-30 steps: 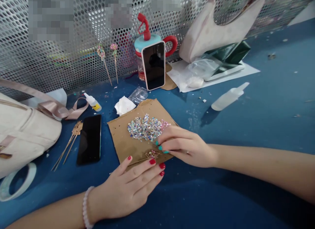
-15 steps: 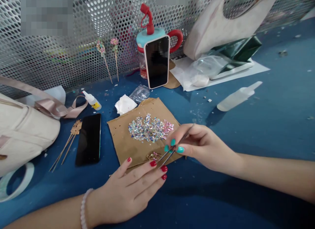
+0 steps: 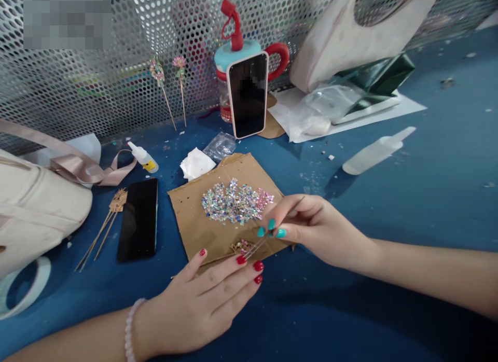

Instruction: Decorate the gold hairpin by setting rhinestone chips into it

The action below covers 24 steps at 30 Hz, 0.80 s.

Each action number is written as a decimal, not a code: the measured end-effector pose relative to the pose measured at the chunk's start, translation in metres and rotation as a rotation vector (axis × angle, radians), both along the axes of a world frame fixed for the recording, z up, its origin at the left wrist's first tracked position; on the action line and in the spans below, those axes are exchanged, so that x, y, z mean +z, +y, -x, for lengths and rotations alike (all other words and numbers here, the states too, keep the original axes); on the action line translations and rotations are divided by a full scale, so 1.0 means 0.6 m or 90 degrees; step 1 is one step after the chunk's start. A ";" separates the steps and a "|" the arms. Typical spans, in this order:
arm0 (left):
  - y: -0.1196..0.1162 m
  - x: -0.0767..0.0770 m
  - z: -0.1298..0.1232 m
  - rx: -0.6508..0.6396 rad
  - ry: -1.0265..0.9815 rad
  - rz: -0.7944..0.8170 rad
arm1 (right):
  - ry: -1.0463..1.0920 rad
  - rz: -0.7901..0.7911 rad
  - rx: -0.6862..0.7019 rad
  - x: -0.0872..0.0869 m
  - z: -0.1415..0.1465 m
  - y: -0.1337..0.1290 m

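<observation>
My right hand pinches a pair of thin metal tweezers between thumb and fingers. Their tips point down to the left and reach the fingertips of my left hand. That hand lies palm down with its fingers stretched out over the near edge of a cardboard sheet; its thumb is hidden. Just beyond its fingertips sits a small metal ornament with pinkish pieces. A thin stick partly shows beneath the left hand. On the cardboard lies a pile of shiny blue, silver and pink flakes.
To the left are a black phone, hairpin sticks, a glue bottle and a tape roll. Behind stand a propped phone and a cup. A squeeze bottle lies right; bags flank the table.
The tweezers' two arms have come closer together, and my right hand has shifted slightly left. My left hand has stayed nearly still. The whole view has moved a little.
</observation>
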State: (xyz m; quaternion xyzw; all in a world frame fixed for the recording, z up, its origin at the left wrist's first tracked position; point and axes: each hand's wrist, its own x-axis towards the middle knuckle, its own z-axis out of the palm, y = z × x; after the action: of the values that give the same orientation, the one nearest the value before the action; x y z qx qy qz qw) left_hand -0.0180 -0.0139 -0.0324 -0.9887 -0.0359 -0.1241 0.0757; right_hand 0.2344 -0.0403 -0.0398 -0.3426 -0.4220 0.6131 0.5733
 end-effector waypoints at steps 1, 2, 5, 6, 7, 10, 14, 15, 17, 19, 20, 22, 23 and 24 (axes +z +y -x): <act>0.000 0.000 0.000 -0.001 0.001 0.000 | 0.003 0.004 0.000 0.000 0.000 0.000; -0.001 0.000 0.000 -0.002 0.002 0.000 | 0.006 0.008 0.000 0.001 0.000 0.001; -0.001 0.000 -0.001 -0.002 0.005 0.000 | 0.007 0.010 -0.001 0.002 0.000 0.003; 0.000 0.000 -0.001 -0.003 0.005 -0.001 | 0.005 0.011 -0.005 0.001 0.001 0.004; 0.000 0.000 -0.001 -0.003 0.005 0.000 | 0.001 0.012 -0.008 0.001 0.001 0.004; 0.001 -0.001 -0.002 -0.007 0.009 0.005 | -0.007 0.011 -0.024 -0.001 0.001 0.004; 0.002 -0.002 -0.002 -0.007 0.013 0.006 | -0.017 0.001 -0.033 -0.005 0.000 0.002; 0.002 -0.003 -0.002 -0.006 0.011 0.005 | -0.021 0.000 -0.033 -0.006 0.001 0.002; 0.002 -0.002 -0.001 -0.006 0.008 0.005 | -0.034 -0.003 -0.038 -0.006 0.002 0.002; 0.001 -0.002 0.000 -0.005 0.006 0.006 | -0.054 -0.005 -0.047 -0.004 0.003 0.003; 0.001 -0.001 0.000 -0.004 0.009 0.005 | -0.065 -0.008 -0.053 -0.003 0.003 0.003; 0.001 0.000 0.000 -0.003 0.016 0.004 | -0.085 -0.014 -0.062 0.000 0.003 0.004; 0.001 0.000 0.000 -0.004 0.017 0.004 | -0.093 -0.017 -0.064 0.000 0.002 0.005; 0.001 0.000 0.000 -0.004 0.017 0.005 | -0.098 -0.021 -0.066 0.001 0.002 0.005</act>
State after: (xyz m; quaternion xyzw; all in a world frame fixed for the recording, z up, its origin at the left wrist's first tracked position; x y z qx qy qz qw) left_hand -0.0180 -0.0134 -0.0321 -0.9907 -0.0319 -0.1108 0.0721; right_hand 0.2332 -0.0373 -0.0393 -0.4007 -0.4566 0.5476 0.5754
